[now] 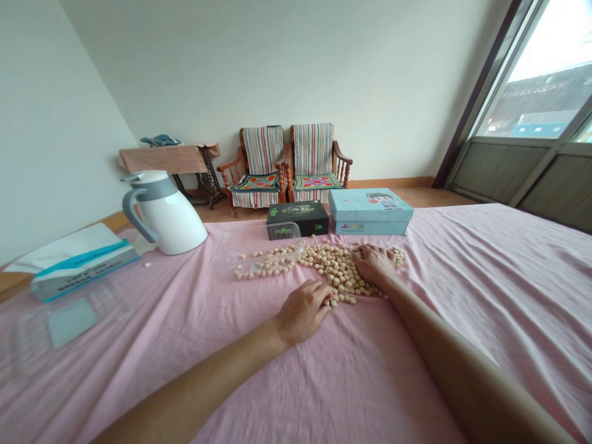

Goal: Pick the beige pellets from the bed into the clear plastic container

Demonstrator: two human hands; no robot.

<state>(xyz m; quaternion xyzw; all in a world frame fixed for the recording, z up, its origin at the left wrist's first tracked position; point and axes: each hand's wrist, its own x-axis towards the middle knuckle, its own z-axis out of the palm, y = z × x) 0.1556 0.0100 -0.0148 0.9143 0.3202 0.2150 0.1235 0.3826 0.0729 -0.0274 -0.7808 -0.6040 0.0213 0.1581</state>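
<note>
Touching the loose tan pieces point(340, 268) on a pink-covered surface point(361, 382)

The pieces, small and rounded, are lying in a dense spread in front of the boxes, some showing beyond the right hand. The left hand point(303, 311) is resting at the near edge of the spread, its fingers curling together against a few pieces; cannot tell whether they are clamping any. The right hand point(374, 264) is lying palm down over the right part; its fingertips are hidden among the pieces, so cannot tell whether they are gripping.

Left of the main spread, a clear plastic tray point(229, 246) is overlapping more pieces; inside or underneath, cannot tell. Behind, a black box point(298, 216) is standing just beside a light blue box point(370, 213). Farther left, a white jug point(171, 216) is standing upright near a tissue packet point(83, 265).
</note>
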